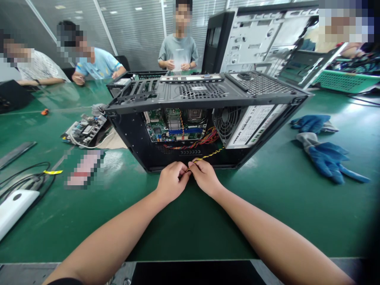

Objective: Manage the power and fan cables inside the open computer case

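Note:
In front of me a black computer case [130, 138] lies with its open side facing me. Inside it are a green motherboard [162, 128], a power supply [252, 124] with a round fan grille, and a bundle of red and multicoloured wires [208, 137]. A twisted yellow-and-black cable [209, 155] runs from near the power supply to my hands at the case's lower edge. My left hand [173, 179] is closed, pinching the cable's end. Right beside it, my right hand [205, 177] pinches the same cable. My fingers hide the cable's tip.
Blue gloves [325, 156] lie at the right. Another open case [252, 39] stands behind, beside a green basket [341, 81]. On the left are a circuit board assembly [86, 128], a pixelated flat object [84, 168], black cables [26, 178] and a white device [18, 204]. Several people sit or stand around the table.

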A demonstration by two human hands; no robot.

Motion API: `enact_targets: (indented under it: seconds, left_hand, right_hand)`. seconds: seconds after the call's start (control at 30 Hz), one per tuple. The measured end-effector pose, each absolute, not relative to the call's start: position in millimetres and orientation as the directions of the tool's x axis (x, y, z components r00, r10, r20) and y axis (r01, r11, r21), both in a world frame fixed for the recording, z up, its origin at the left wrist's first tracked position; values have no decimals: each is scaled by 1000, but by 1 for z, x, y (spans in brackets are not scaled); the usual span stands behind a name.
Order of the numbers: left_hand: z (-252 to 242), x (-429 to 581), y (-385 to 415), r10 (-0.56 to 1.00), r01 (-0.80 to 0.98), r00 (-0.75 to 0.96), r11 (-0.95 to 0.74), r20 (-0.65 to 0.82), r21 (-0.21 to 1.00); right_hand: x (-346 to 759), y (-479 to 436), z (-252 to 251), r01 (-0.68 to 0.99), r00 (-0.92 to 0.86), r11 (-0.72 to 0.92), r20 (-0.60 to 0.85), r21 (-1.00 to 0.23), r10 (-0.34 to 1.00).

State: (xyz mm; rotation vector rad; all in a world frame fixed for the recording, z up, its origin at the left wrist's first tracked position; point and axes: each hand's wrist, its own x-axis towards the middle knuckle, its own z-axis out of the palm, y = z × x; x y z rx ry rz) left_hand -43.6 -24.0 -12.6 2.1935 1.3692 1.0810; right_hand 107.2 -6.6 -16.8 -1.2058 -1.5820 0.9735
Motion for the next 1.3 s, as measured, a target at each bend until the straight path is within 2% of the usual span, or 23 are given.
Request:
enact_targets:
  seconds: [0.37, 0.77, 1.3]
  left_hand:
    - [-14, -44, -23, 889, 600, 241, -451, 388, 661]
    - [-10, -43, -24, 887, 620, 239, -452, 395, 641]
    - [-10, -44, -25, 887, 602, 233, -453, 398, 658]
  right_hand:
    - [107, -6, -20, 280, -138, 237, 205, -930, 969]
    - [106, -6, -20, 295, -81, 226, 211, -928, 974]
    - [107, -7, -17, 290, -68, 174, 161, -941, 985]
